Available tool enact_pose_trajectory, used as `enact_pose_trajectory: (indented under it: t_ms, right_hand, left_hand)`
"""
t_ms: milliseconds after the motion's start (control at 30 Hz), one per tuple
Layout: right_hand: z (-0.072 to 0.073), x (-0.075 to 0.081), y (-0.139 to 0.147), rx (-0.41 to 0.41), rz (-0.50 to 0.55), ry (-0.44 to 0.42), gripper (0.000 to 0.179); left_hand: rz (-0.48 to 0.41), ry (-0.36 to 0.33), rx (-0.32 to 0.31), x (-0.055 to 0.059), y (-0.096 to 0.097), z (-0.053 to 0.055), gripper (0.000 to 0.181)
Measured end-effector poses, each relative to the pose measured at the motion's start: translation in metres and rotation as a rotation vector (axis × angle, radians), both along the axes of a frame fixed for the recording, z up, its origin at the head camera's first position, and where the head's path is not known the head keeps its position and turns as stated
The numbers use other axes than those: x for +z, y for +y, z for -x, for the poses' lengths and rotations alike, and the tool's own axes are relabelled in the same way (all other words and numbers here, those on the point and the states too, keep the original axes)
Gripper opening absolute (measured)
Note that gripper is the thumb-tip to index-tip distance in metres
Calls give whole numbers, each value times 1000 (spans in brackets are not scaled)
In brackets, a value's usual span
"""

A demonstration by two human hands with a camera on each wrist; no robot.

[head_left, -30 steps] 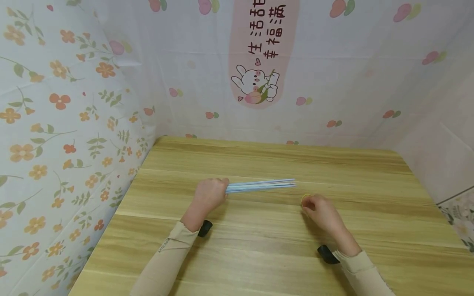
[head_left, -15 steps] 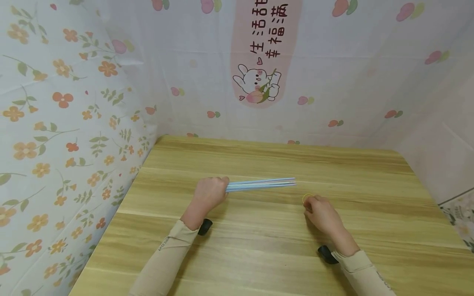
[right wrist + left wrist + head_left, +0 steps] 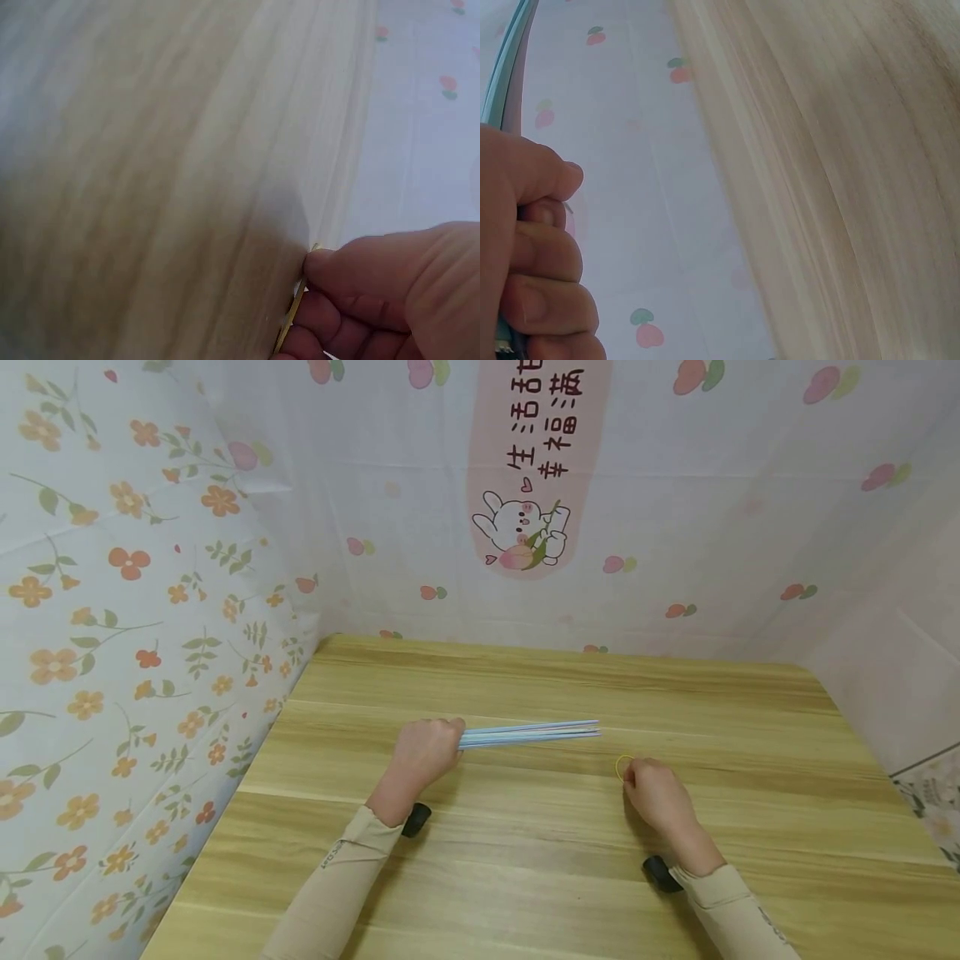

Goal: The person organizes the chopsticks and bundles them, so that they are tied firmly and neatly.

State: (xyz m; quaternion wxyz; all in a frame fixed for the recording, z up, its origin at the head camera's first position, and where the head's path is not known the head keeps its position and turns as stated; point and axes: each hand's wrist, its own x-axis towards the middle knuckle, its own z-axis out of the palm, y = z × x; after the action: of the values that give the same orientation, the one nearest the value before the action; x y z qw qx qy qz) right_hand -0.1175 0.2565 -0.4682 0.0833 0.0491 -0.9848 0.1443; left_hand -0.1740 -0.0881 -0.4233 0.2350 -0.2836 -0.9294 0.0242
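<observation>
My left hand (image 3: pixel 427 750) grips a bundle of thin, pale blue and lilac sticks (image 3: pixel 532 734) by one end. The bundle points right, its free ends slightly fanned. Curled fingers (image 3: pixel 551 304) wrap the sticks in the left wrist view, hiding most of the gripped part. To the right and a little nearer, my right hand (image 3: pixel 660 797) pinches a thin yellow rubber band (image 3: pixel 621 766) between thumb and fingers. The band's loop shows left of the fingertips, apart from the stick ends. In the right wrist view the band (image 3: pixel 291 321) appears as a narrow yellow strip at the thumb tip.
Both hands are over a wood-grain table (image 3: pixel 510 860). Behind it hangs a white cloth (image 3: pixel 390 510) with fruit prints and a rabbit drawing; a floral cloth (image 3: pixel 150 635) covers the left side. A black wrist mount (image 3: pixel 662 874) sits under the right wrist, another (image 3: pixel 417 819) under the left.
The right hand has shifted slightly right, its fingers closing together, and more of the yellow band's loop shows. The left hand and the sticks stay nearly still.
</observation>
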Motion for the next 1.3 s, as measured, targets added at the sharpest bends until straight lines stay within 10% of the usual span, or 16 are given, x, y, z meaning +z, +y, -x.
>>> enact_pose_trajectory:
  t_ms: [767, 1300]
  right_hand:
    - [0, 10, -8, 80, 159, -18, 4]
    - [6, 29, -18, -90, 358, -32, 15]
  left_hand:
    - [-3, -25, 8, 1, 1, -2, 26]
    - [7, -35, -3, 5, 4, -3, 25]
